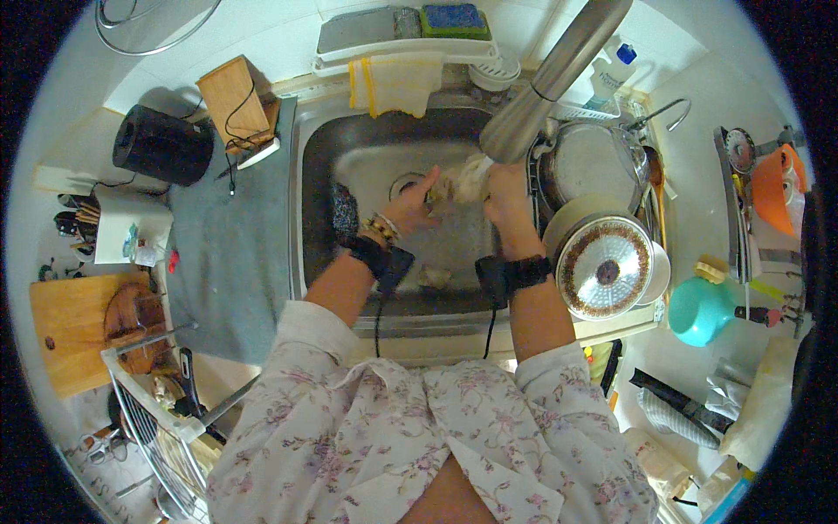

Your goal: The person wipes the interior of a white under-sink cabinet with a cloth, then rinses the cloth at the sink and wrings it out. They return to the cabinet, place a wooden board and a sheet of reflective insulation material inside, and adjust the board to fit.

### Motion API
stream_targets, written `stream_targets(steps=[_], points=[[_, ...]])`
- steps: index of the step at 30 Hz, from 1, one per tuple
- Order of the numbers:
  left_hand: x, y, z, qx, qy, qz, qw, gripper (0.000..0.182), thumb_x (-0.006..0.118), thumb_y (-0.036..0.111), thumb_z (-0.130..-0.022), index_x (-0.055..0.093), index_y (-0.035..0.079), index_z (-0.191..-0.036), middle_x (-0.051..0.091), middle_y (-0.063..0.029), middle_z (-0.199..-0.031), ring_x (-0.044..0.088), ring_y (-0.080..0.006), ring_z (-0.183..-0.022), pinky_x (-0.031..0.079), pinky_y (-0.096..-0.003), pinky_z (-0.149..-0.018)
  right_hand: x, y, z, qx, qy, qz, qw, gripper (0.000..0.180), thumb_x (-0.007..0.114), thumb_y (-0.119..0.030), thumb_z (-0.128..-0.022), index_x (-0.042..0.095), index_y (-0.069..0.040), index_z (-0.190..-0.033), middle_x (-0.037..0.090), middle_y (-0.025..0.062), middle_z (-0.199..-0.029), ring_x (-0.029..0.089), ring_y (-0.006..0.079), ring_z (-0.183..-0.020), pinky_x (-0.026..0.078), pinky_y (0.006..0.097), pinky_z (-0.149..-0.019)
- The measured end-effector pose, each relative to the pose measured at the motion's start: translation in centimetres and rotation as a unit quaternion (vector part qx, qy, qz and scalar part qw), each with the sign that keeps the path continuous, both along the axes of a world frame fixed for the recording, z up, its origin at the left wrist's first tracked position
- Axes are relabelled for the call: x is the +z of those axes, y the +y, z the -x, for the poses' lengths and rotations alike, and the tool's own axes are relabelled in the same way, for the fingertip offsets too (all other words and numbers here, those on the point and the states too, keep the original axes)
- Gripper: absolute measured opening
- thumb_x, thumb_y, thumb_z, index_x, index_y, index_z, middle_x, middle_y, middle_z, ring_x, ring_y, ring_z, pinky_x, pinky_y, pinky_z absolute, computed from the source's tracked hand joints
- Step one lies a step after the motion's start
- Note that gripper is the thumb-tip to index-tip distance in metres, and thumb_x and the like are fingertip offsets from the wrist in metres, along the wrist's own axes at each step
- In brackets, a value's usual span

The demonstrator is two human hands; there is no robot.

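Observation:
Both of my hands are inside a stainless steel sink [393,154]. My left hand [412,208] is open near the round drain [399,183], thumb and fingers apart, and appears to hold nothing. My right hand [509,200] is closed on a pale, soft-looking item [473,180], directly beneath the metal tap head [517,128]. Blur hides what that item is. Another small pale lump [435,278] lies on the sink floor towards me. Against the left wall of the sink rests a dark speckled object [344,209].
Right of the sink, a drying rack holds a pot lid [592,167] and a patterned metal dish [607,268]. A yellow-striped cloth [396,82] hangs at the back, below a sponge [453,21]. Left are a grey counter mat [229,262] and a black cylinder [163,145].

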State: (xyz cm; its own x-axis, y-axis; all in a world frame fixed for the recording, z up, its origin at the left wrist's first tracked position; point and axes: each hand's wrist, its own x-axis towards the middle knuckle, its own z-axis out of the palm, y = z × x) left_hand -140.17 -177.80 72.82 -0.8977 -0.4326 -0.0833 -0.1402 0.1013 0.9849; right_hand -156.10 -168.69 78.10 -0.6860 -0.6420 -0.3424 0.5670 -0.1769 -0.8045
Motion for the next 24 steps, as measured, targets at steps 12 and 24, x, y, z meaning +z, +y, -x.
stream_targets(steps=[12, 24], points=[[0.3, 4.5, 5.3, 0.077, 0.163, -0.109, 0.978, 0.054, 0.039, 0.052, -0.093, 0.047, 0.011, -0.127, 0.053, -0.0067, -0.126, 0.052, -0.0229, -0.112, 0.043, -0.0388, -0.094, -2.8, -0.4, -3.0, 0.119, 0.789, -0.365, 0.479, 0.03, 0.059, -0.03, -0.086, 0.062, -0.001, -0.093, 0.063, 0.0177, -0.087, 0.061, 0.0359, -0.08, 0.048, 0.0411, -0.065], [3.4, 5.0, 4.8, 0.152, 0.171, -0.097, 0.969, 0.03, 0.047, 0.036, -0.094, 0.054, 0.011, -0.109, 0.058, -0.0062, -0.11, 0.055, -0.0199, -0.101, 0.044, -0.0372, -0.091, -0.3, -0.6, -4.5, 0.144, 0.586, -0.298, 0.74, 0.032, 0.064, -0.026, -0.08, 0.062, 0.003, -0.093, 0.059, 0.0266, -0.099, 0.06, 0.0396, -0.085, 0.049, 0.0475, -0.073]])
